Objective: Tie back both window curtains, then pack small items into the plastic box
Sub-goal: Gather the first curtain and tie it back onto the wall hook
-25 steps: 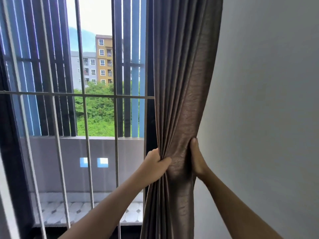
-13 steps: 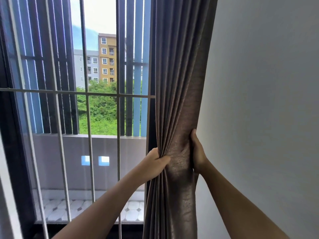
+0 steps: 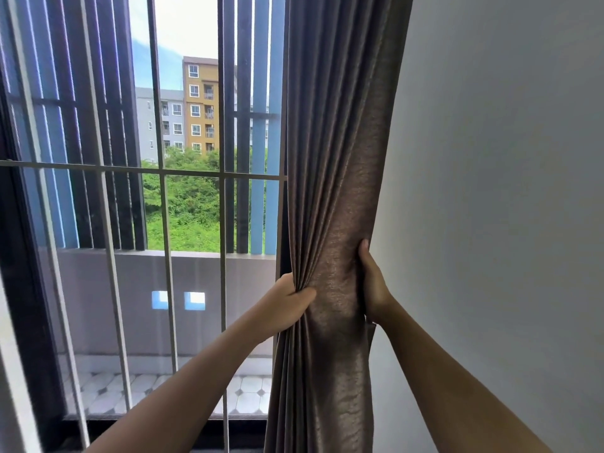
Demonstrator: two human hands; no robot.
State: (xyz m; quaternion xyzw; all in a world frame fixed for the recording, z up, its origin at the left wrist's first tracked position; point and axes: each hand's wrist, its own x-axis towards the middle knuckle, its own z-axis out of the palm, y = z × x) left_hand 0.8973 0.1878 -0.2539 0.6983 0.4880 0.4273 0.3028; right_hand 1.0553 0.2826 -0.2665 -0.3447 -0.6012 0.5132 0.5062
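Comparing with a second ago, we see both hands slightly higher in view, their grip on the curtain unchanged. The left hand curls its fingers round the window-side folds, thumb pressed on the front. The right hand clasps the wall-side edge, its fingers hidden behind the fabric. The curtain hangs bunched between window grille and wall.

No readable text, no labels, no brands, no numbers, no signs anywhere in view
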